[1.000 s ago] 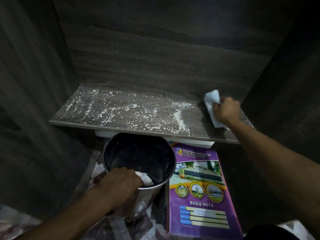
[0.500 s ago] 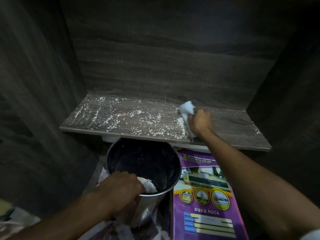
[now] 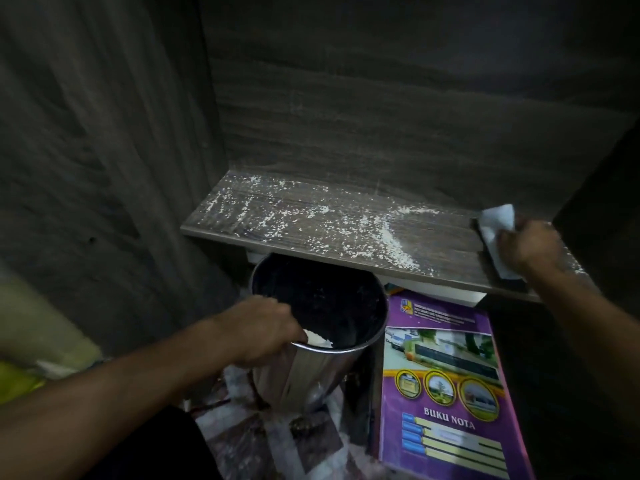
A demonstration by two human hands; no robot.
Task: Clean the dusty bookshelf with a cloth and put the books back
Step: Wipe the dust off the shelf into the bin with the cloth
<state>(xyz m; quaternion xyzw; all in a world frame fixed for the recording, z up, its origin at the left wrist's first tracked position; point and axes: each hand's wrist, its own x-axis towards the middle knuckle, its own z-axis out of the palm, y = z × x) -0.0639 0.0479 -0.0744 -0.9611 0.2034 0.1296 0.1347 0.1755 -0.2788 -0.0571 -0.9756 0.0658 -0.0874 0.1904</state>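
A dark wooden shelf [image 3: 311, 237] carries scattered white dust, with a thicker swept line near its middle. My right hand [image 3: 530, 245] presses a white cloth [image 3: 498, 220] flat on the shelf's right end. My left hand [image 3: 266, 329] grips the near rim of a shiny metal bin [image 3: 322, 341], held just under the shelf's front edge; white dust lies inside by my fingers. A purple book [image 3: 446, 386] titled "BUKU NOTA" lies face up below the shelf, right of the bin.
Dark wooden side walls close in the shelf on the left [image 3: 104, 168] and right. A patterned floor covering [image 3: 277, 445] lies under the bin. Something yellow-green [image 3: 20, 379] sits at the far left.
My right hand and the cloth have slid from the shelf's middle back to its right end, leaving a swept line of dust. The left hand still holds the bin.
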